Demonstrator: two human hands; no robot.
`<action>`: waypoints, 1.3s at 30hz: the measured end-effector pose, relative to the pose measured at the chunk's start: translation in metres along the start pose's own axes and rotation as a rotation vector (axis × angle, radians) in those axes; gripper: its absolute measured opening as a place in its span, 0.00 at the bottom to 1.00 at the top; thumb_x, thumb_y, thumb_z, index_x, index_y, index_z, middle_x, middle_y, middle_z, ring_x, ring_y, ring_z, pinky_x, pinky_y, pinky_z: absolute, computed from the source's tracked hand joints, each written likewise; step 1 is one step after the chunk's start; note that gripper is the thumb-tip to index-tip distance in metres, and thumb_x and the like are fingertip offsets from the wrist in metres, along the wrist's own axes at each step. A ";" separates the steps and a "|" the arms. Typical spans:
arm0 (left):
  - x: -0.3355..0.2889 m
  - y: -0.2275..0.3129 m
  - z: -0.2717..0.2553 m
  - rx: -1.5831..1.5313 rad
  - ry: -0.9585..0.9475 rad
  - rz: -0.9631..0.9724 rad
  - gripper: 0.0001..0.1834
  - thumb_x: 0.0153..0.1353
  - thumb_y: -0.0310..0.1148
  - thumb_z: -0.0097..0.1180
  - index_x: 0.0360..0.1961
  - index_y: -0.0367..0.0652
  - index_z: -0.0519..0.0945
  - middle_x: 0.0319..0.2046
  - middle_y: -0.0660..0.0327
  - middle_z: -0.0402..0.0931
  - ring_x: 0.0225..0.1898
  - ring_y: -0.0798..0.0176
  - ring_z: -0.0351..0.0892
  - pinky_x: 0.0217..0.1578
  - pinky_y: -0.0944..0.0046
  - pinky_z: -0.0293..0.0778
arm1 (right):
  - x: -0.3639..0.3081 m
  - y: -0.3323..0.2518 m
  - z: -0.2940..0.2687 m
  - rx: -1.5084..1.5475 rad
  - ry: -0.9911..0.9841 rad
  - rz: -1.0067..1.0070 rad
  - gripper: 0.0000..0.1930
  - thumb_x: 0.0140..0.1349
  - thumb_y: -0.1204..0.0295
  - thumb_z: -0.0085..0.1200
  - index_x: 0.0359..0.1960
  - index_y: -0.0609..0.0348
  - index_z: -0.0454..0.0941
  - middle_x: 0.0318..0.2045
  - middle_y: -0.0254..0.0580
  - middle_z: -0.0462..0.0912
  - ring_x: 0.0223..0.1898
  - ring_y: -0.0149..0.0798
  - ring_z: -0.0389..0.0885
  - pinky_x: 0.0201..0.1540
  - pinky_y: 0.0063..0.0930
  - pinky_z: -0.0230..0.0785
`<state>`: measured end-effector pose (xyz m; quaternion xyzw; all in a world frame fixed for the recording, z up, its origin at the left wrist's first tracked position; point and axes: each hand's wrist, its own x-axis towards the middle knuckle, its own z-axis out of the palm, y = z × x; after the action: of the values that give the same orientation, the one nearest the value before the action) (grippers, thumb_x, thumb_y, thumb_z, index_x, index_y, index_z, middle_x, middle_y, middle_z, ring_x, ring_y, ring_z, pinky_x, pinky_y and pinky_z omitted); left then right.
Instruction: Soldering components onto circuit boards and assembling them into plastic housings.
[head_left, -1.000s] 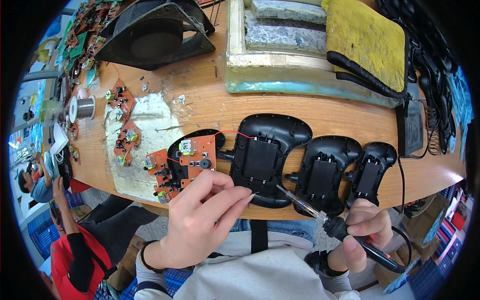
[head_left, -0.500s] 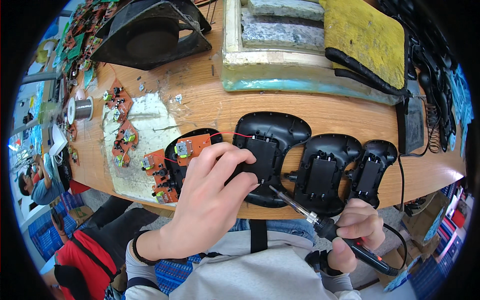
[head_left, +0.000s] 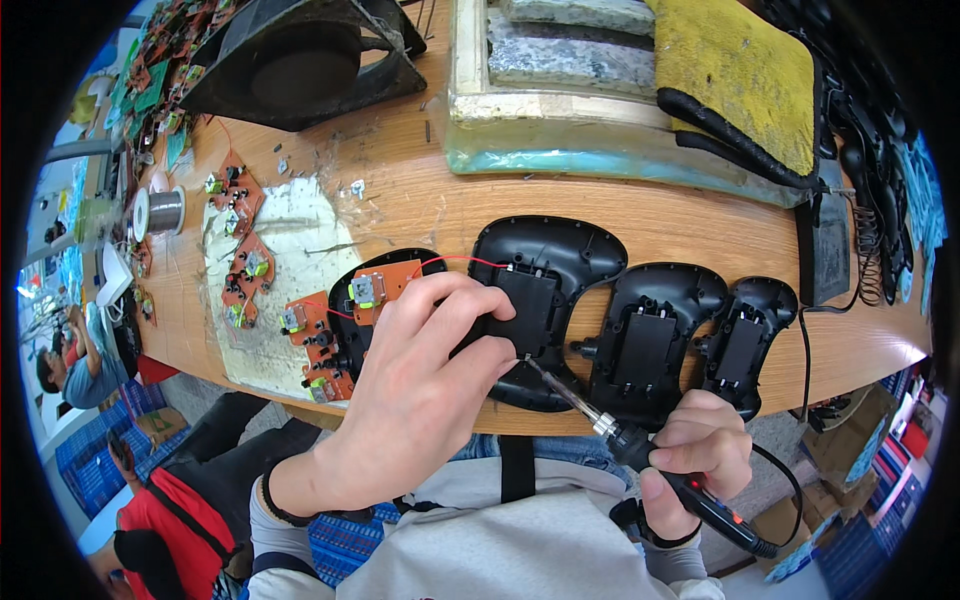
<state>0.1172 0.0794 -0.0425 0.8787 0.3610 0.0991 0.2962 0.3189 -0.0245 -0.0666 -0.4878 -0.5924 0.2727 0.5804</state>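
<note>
My right hand (head_left: 695, 460) is closed round the handle of a soldering iron (head_left: 632, 446). The iron's tip is at the lower metal terminal of the battery box on a black controller shell (head_left: 545, 250). Over the left side of that shell, my left hand (head_left: 425, 385) is bent into a pinch, thumb and fingertips by the battery box. Whatever lies between those fingertips is hidden. An orange circuit board (head_left: 398, 277) sits left of this hand, and a red wire (head_left: 455, 259) runs from it to the shell's upper terminal. Another black shell (head_left: 350, 268) shows partly beneath the boards.
Two more black shells (head_left: 655, 290) (head_left: 765, 300) stand to the right. A solder spool (head_left: 160, 213) and several orange boards (head_left: 240, 195) lie left. Farther back are a black fan housing (head_left: 300, 65), a pale tray (head_left: 560, 115) and a yellow cloth (head_left: 735, 80). A person in red (head_left: 180, 530) sits lower left.
The soldering iron and my right hand have shifted left and slightly up, bringing the tip to the lower terminal. My left hand stays at nearly the same place.
</note>
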 end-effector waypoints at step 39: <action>0.004 0.000 -0.004 0.015 -0.024 0.018 0.08 0.42 0.23 0.62 0.26 0.39 0.77 0.40 0.61 0.70 0.46 0.54 0.67 0.46 0.57 0.64 | -0.013 -0.014 -0.019 -0.241 0.000 -0.165 0.08 0.34 0.73 0.55 0.19 0.55 0.69 0.07 0.31 0.66 0.05 0.29 0.58 0.14 0.22 0.44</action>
<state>0.1181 0.0840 -0.0395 0.8853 0.3503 0.0884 0.2928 0.3311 -0.0456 -0.0565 -0.5036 -0.6588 0.1512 0.5381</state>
